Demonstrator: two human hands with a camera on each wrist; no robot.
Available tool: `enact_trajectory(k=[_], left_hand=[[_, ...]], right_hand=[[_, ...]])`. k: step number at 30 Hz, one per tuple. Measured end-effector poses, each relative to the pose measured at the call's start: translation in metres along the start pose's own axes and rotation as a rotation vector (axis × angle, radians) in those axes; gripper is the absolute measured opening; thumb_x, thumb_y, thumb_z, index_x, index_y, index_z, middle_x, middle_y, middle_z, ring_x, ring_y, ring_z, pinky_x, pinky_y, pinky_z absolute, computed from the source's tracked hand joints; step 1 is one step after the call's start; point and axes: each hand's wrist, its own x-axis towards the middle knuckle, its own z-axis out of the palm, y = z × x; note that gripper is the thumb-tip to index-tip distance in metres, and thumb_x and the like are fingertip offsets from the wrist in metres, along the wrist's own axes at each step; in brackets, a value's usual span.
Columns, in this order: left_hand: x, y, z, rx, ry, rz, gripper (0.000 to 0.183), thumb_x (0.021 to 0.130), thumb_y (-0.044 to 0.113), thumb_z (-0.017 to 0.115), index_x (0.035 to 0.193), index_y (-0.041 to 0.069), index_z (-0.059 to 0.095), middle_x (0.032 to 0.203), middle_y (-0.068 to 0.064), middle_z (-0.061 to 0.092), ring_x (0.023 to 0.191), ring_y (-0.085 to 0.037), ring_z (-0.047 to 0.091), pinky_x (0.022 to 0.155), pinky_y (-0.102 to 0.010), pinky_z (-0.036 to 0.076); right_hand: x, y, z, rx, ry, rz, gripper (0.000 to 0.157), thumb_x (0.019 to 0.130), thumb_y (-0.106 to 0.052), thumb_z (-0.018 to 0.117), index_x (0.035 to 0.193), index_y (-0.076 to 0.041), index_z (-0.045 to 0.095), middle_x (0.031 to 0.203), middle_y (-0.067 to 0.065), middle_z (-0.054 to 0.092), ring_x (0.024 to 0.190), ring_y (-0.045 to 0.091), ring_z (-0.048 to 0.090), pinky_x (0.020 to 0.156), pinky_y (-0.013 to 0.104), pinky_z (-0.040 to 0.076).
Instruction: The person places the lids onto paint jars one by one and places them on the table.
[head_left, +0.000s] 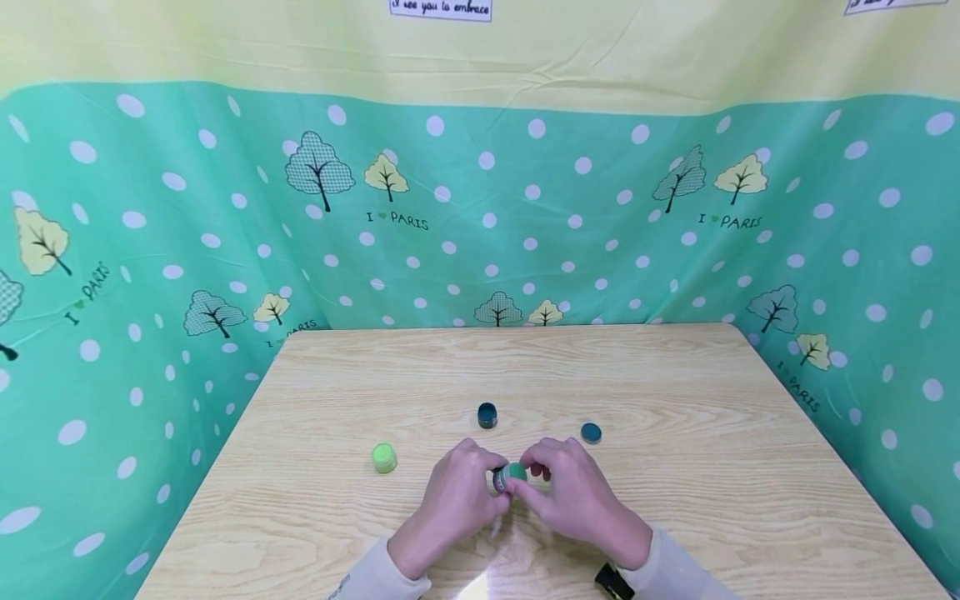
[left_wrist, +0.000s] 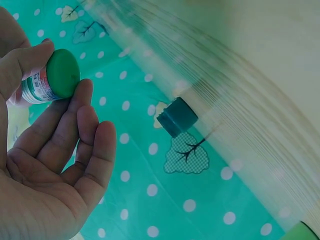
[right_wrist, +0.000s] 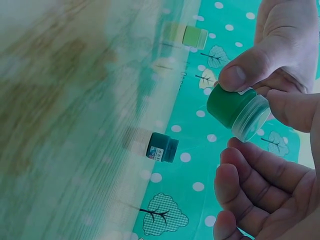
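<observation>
Both hands meet at a small green jar (head_left: 514, 477) near the front middle of the table. My left hand (head_left: 463, 483) grips the jar between thumb and fingers. From the other side, my right hand (head_left: 573, 492) pinches the jar with thumb and fingertips. Tilted on its side, the jar shows a printed label and a green end in the left wrist view; a clear, ridged rim shows in the right wrist view. Beyond the hands stands an uncapped dark teal jar (head_left: 487, 415). Its round teal lid (head_left: 591, 433) lies apart, just beyond the right hand.
A light green jar (head_left: 384, 457) stands to the left of my left hand. Near my right wrist is a black object (head_left: 615, 581), partly cut off by the frame. A green dotted curtain (head_left: 480, 233) hangs behind the wooden table (head_left: 480, 358) and along its sides.
</observation>
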Motion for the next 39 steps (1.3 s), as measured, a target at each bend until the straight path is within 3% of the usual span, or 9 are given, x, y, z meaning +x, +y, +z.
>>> enact_trajectory(k=[11, 21, 26, 32, 39], left_hand=[[-0.001, 0.000, 0.002, 0.016, 0.007, 0.015, 0.024, 0.067, 0.013, 0.089, 0.090, 0.013, 0.082, 0.083, 0.004, 0.076, 0.073, -0.005, 0.054, 0.061, -0.018, 0.046], [-0.001, 0.000, 0.001, 0.019, 0.002, 0.002, 0.025, 0.066, 0.012, 0.089, 0.090, 0.014, 0.082, 0.084, 0.004, 0.076, 0.073, -0.004, 0.055, 0.061, -0.017, 0.047], [-0.001, 0.000, 0.000, 0.014, 0.001, -0.003, 0.025, 0.067, 0.013, 0.090, 0.091, 0.014, 0.082, 0.085, 0.005, 0.076, 0.074, -0.004, 0.055, 0.062, -0.018, 0.047], [-0.001, 0.000, 0.000, 0.026, -0.005, 0.006, 0.031, 0.066, 0.019, 0.094, 0.093, 0.012, 0.081, 0.086, 0.004, 0.076, 0.075, -0.005, 0.056, 0.063, -0.019, 0.048], [-0.001, -0.002, 0.001, 0.022, 0.000, 0.015, 0.029, 0.066, 0.017, 0.094, 0.091, 0.012, 0.081, 0.083, 0.005, 0.076, 0.075, -0.005, 0.056, 0.063, -0.018, 0.048]], right_hand=[[-0.001, 0.001, 0.002, -0.020, 0.018, 0.043, 0.025, 0.084, -0.038, 0.085, 0.073, -0.021, 0.069, 0.065, -0.017, 0.052, 0.057, -0.001, 0.039, 0.056, 0.020, 0.038], [-0.001, 0.002, 0.002, -0.035, 0.019, 0.057, 0.030, 0.085, -0.044, 0.082, 0.072, -0.021, 0.068, 0.064, -0.017, 0.050, 0.056, -0.003, 0.038, 0.058, 0.021, 0.037], [0.001, 0.003, -0.003, -0.002, 0.019, 0.038, 0.030, 0.082, -0.042, 0.086, 0.085, -0.015, 0.073, 0.072, -0.009, 0.062, 0.061, 0.006, 0.050, 0.061, 0.022, 0.040], [0.003, 0.005, -0.011, 0.038, -0.047, -0.050, 0.045, 0.074, -0.031, 0.092, 0.112, -0.015, 0.074, 0.102, -0.008, 0.073, 0.076, 0.010, 0.059, 0.070, 0.025, 0.041], [0.003, 0.006, -0.012, 0.058, -0.095, -0.098, 0.048, 0.075, -0.025, 0.092, 0.119, -0.015, 0.073, 0.115, -0.009, 0.072, 0.085, 0.008, 0.061, 0.076, 0.027, 0.042]])
